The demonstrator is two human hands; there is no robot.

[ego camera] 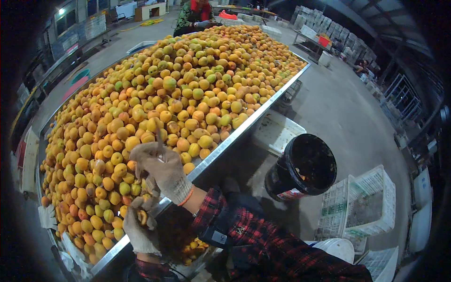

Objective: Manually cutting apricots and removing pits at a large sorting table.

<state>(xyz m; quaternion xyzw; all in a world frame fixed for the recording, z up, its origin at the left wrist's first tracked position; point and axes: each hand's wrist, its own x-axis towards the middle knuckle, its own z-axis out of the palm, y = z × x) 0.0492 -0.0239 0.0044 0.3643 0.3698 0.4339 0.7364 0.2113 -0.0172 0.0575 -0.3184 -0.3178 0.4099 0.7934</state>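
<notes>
My right hand (165, 170), in a soiled knit work glove with an orange cuff edge, grips a small knife (159, 136) with its thin blade pointing up, away from me. Below it, at the metal rim of the table, my left hand (138, 231), gloved the same way, holds a cut piece of apricot (142, 217) between fingers and thumb. The two hands are close together. A large heap of yellow-orange apricots (169, 83) lies on the metal-edged table (243, 124) before me. Under my hands, cut orange fruit pieces (194, 246) lie in a container, partly hidden by my sleeve.
A black bucket (278, 179) stands on the floor to the right, near a white tray (282, 128) and white plastic crates (370, 225). White gloves (47, 216) lie at the table's left edge. A person (201, 16) is at the far end. Stacked crates (327, 26) stand behind.
</notes>
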